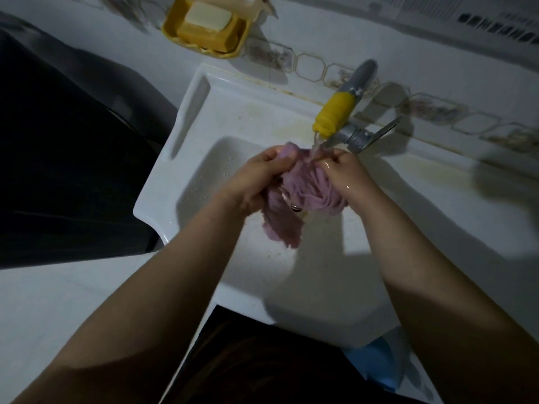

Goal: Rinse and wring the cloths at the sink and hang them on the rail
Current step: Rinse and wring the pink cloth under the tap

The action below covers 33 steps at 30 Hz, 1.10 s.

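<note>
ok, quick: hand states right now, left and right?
Left hand: closed, gripping the purple cloth under the running tap.
Right hand: closed, gripping the other end of the same cloth.

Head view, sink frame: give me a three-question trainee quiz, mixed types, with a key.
1. True or false: water is running from the tap's yellow nozzle onto the purple cloth.
2. Multiple choice: what holds the cloth? A) left hand only B) right hand only C) both hands D) neither
3. Short answer: what lies in the yellow soap dish on the wall?

Key
1. True; the stream falls from the nozzle onto the cloth over the white sink.
2. C; the left hand and the right hand each have a grip on the bunched cloth.
3. Bars of soap, a pale one on top of an orange one.
</note>
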Each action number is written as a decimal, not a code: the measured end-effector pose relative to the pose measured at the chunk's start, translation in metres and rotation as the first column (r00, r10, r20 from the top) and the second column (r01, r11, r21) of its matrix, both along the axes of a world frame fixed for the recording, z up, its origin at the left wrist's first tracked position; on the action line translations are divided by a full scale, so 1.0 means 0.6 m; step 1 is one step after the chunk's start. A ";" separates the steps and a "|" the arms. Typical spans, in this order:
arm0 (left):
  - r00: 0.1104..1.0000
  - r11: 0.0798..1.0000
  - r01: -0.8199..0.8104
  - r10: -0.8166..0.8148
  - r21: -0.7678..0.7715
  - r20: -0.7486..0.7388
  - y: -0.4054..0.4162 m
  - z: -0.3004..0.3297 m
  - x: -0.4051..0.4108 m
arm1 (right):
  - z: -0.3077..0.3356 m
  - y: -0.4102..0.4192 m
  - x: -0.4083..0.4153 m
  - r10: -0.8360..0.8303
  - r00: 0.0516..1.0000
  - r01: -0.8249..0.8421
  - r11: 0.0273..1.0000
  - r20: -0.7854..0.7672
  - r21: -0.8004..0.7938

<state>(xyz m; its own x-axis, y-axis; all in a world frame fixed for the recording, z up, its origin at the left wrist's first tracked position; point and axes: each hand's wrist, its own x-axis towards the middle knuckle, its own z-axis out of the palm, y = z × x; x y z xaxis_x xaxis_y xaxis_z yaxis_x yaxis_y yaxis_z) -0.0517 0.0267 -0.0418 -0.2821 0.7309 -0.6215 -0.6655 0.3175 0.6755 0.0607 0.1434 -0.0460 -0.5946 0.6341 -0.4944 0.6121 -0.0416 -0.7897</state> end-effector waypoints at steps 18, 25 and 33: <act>0.677 0.938 0.219 -0.343 -0.267 -0.651 -0.014 0.004 -0.080 | 0.045 0.025 0.026 0.147 0.978 -0.137 0.987 -0.146 0.080; 0.987 0.989 0.148 -0.149 -0.025 -0.052 -0.021 0.001 -0.058 | 0.024 0.040 0.030 -0.188 0.965 0.168 0.978 -0.181 -0.121; 0.997 0.999 -0.030 0.028 -0.015 -0.074 -0.001 -0.033 -0.006 | -0.008 0.054 0.030 -0.450 0.850 0.248 0.800 -0.274 -0.546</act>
